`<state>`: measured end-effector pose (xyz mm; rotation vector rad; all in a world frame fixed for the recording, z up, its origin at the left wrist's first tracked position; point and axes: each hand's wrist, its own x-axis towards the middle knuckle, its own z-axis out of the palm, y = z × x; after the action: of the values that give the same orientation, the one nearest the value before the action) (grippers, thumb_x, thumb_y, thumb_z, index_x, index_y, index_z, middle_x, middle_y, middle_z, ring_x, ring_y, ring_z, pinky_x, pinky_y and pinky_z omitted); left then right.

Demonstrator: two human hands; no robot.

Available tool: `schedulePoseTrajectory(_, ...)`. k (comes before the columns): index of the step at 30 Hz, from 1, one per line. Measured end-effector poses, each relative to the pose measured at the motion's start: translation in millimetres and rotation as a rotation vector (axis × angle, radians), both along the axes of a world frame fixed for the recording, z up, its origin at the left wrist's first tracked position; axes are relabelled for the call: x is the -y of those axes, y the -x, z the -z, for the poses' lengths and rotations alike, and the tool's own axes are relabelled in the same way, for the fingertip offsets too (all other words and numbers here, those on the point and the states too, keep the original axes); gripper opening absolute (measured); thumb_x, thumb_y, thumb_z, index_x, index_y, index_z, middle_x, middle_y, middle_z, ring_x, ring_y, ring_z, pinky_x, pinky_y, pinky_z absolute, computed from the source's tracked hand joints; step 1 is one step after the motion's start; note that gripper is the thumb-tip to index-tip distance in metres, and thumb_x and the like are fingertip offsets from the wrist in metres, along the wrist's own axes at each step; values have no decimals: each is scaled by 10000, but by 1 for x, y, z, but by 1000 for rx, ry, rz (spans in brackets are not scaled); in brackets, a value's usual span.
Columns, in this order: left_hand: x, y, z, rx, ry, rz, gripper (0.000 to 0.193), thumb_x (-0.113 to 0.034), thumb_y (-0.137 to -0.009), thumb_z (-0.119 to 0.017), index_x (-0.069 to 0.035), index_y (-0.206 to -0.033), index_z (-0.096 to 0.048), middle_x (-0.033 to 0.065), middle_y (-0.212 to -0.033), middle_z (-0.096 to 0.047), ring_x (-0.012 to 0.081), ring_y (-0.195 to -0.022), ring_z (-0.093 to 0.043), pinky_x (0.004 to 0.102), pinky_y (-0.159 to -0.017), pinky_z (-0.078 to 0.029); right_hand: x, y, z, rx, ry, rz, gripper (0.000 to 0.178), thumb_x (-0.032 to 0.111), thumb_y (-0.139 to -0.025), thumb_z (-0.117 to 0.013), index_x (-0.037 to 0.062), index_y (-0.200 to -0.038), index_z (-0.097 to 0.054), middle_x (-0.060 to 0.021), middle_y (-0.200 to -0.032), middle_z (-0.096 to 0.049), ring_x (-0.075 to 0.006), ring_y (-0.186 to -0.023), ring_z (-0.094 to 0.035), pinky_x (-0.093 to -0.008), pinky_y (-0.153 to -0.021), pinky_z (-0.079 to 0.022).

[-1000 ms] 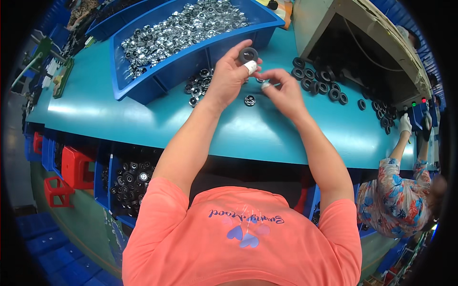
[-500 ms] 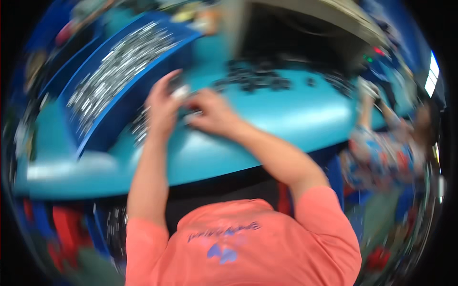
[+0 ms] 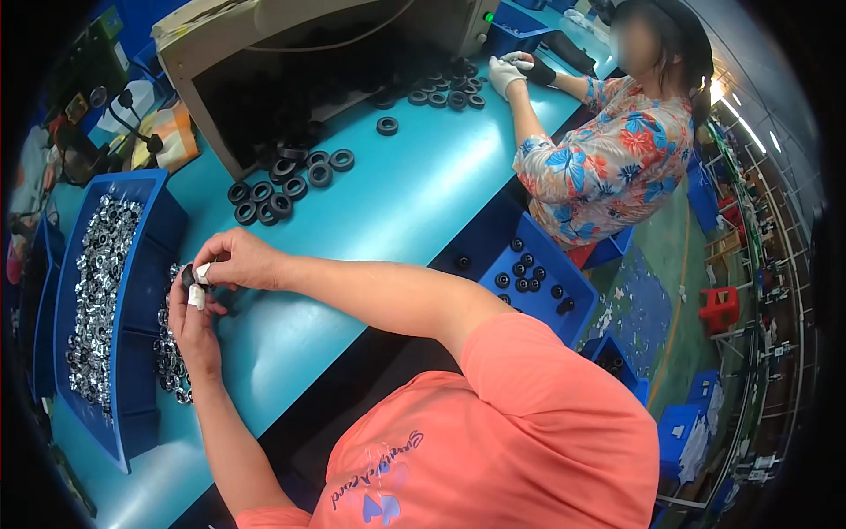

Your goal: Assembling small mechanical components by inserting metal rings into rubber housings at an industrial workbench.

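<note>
My left hand [image 3: 198,339] holds a small black round piece [image 3: 188,275], probably one of the rubber-like rings, between its fingers. White tape wraps a finger of it. From the right, my right hand [image 3: 249,257] pinches at the same black piece; its fingertips, also taped white, meet those of the left. Much of the piece is hidden by the fingers. Beneath and beside the left hand lies a pile of shiny metal rings [image 3: 165,351] on the teal table [image 3: 423,185]. To the left stands a blue bin [image 3: 138,379] full of similar metal parts.
Black rings [image 3: 293,187] lie in a cluster before a beige machine opening [image 3: 189,84]. More black rings [image 3: 456,99] lie near a co-worker's gloved hands [image 3: 508,72]. A blue crate [image 3: 564,273] with black wheel-like parts sits below the table's edge.
The view has swung to the right and sharpened, so my hands and the metal-filled bin appear farther left. My hands remain close together.
</note>
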<state>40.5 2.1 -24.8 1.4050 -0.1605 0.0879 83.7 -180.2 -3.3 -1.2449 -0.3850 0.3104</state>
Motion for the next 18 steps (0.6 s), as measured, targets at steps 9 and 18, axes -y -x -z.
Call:
schedulePoseTrajectory(9,5,1,-10,-26,48,15,433,-154,-1033,-574,10,-1425,-492,55,-1149,-604,81,-852,-572,247,-691,-497,0,-7,10,57,99,-71,198,116,-880,-726,-21,-1019,-761,-76,-984,-622,-110,-640,-597,-276,-555,-479)
schedulePoseTrajectory(18,8,4,-15,-26,51,-2,399,-130,-1029,-561,-12,-1408,-524,31,-1062,-611,57,-776,-554,213,-640,-475,1,-8,8,63,124,-95,198,113,-877,-730,-24,-1016,-761,-72,-998,-618,-116,-647,-603,-281,-548,-482)
